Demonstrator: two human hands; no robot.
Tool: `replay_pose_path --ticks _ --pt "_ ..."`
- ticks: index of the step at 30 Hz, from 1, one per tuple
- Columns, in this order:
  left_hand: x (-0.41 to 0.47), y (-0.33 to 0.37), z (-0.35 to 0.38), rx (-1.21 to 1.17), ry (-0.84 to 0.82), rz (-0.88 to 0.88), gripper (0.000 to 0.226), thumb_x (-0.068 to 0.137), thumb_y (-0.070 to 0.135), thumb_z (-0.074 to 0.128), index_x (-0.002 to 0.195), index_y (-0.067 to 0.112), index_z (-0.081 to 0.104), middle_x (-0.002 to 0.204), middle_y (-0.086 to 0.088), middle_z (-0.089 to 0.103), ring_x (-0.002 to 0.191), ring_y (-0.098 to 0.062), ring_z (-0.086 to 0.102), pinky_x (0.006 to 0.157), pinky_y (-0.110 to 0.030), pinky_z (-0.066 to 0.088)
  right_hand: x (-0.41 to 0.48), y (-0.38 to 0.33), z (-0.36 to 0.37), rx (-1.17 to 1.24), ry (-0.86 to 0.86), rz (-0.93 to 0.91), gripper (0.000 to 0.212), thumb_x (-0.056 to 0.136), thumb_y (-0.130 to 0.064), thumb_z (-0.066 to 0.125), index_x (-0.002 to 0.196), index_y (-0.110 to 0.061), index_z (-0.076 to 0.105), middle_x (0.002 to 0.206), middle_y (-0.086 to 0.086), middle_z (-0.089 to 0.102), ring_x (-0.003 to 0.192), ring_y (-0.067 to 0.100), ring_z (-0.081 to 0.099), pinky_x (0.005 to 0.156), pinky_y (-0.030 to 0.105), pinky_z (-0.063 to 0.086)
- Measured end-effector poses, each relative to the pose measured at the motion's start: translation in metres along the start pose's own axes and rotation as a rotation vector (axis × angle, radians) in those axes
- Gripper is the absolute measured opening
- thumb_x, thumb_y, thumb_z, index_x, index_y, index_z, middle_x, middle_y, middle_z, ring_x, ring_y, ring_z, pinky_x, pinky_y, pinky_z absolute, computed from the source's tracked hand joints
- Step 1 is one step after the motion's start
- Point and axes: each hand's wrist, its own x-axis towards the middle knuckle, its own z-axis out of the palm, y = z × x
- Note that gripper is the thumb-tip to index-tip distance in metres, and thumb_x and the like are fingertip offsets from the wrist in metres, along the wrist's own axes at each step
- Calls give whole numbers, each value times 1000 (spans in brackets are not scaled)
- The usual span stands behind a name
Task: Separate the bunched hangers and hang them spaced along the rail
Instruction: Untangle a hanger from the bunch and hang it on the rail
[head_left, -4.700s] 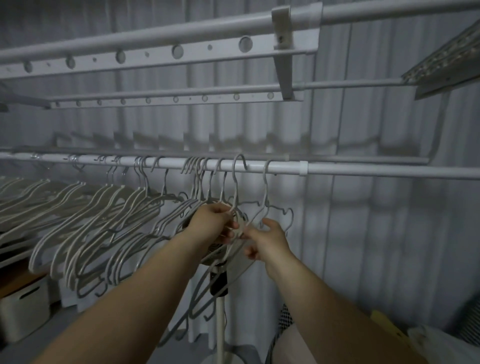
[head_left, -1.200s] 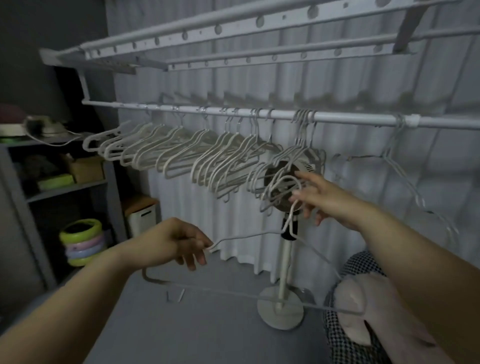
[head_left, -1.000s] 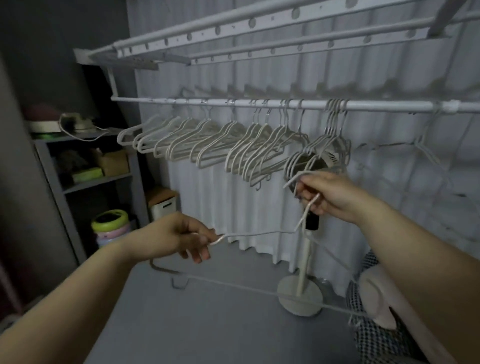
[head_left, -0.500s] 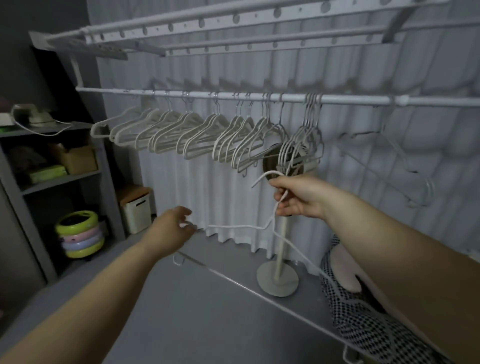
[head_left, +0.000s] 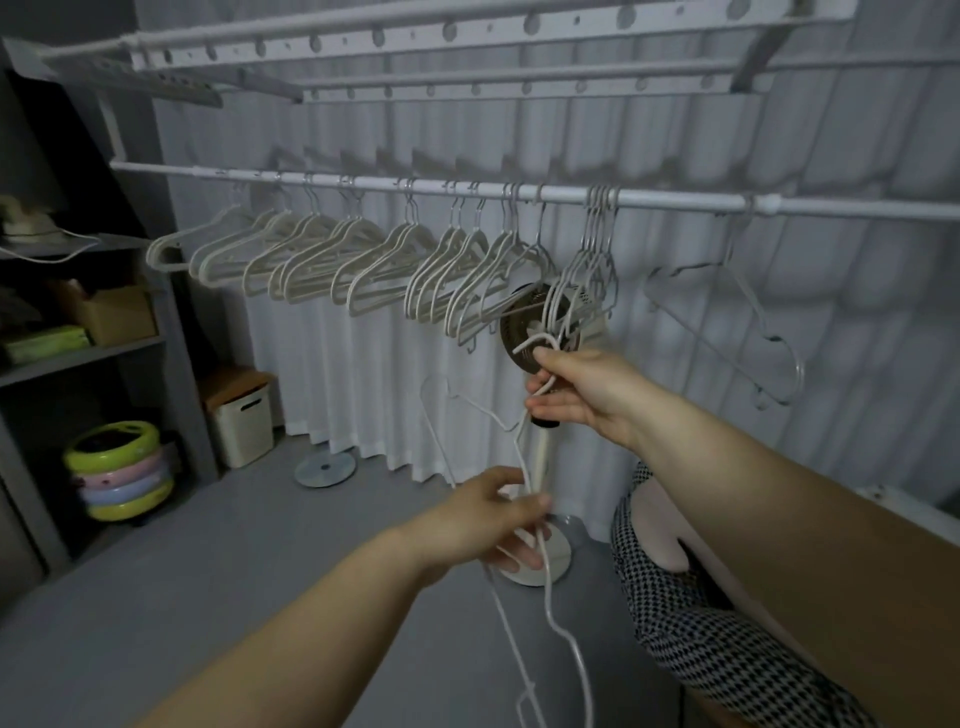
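A white rail (head_left: 675, 200) runs across the curtain. Several pale hangers (head_left: 322, 254) hang along its left half, and a tight bunch (head_left: 592, 260) hangs near the middle. One wire hanger (head_left: 727, 322) hangs alone to the right. My right hand (head_left: 582, 395) grips the hook and neck of a loose white hanger (head_left: 558, 618) below the bunch; the hanger dangles steeply downward. My left hand (head_left: 493, 519) is lower, its fingers around the hanger's wires.
A standing fan (head_left: 535, 551) is behind the hands. A grey shelf unit (head_left: 78, 353) with a box and stacked coloured rings (head_left: 122, 478) is on the left. A white bin (head_left: 241, 415) stands by the curtain. Checked fabric (head_left: 717, 654) lies at the lower right.
The loose hanger has swung from nearly level to hanging steeply down. My left hand moved right and now holds its wires under my right hand, which still grips the hook.
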Motion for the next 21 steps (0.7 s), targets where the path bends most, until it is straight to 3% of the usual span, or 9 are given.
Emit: replay_pose_path --ticks 3,7,11,13,15,17,21 --pt "2 -1 9 21 45 36 32 90 13 54 110 20 31 70 -2 59 37 -3 54 45 -16 47 1 5 -2 -8 22 1 28 93 -18 49 68 -6 49 68 10 54 39 10 60 43 17 53" --pt "15 5 12 55 137 71 20 90 5 50 106 14 42 54 0 53 35 -6 48 38 -15 42 4 7 -16 -6 50 2 19 93 -11 50 74 -6 49 73 10 53 57 18 58 46 18 53" --pt "37 14 14 62 203 82 21 89 -3 40 102 9 52 36 5 47 25 -5 40 34 -16 36 15 5 -41 -87 47 6 12 91 -6 50 80 -6 51 75 9 54 58 14 57 47 17 53" --pt "51 21 17 37 209 79 21 89 -5 38 96 6 54 40 2 45 24 -6 37 31 -16 38 25 1 -56 -154 53 5 6 92 -10 50 96 -6 51 85 10 54 65 15 57 48 16 53" --pt "67 31 22 54 196 80 22 90 -5 38 90 8 56 50 -4 43 25 -5 37 32 -17 41 38 -6 -76 -287 111 -45 20 91 -15 52 109 -7 51 90 7 56 70 13 57 52 15 52" --pt "88 43 27 75 195 97 26 90 -3 39 82 14 57 52 -4 43 27 -5 37 33 -18 42 51 -14 -102 -492 235 -181 30 90 -16 54 118 -6 51 92 1 56 82 14 54 61 16 46" --pt "134 75 37 39 238 151 32 90 -3 40 74 20 57 48 -3 43 27 -7 38 33 -18 41 80 -32 -170 -896 467 -385 37 88 -19 55 123 -8 51 128 8 51 120 21 43 93 24 33"
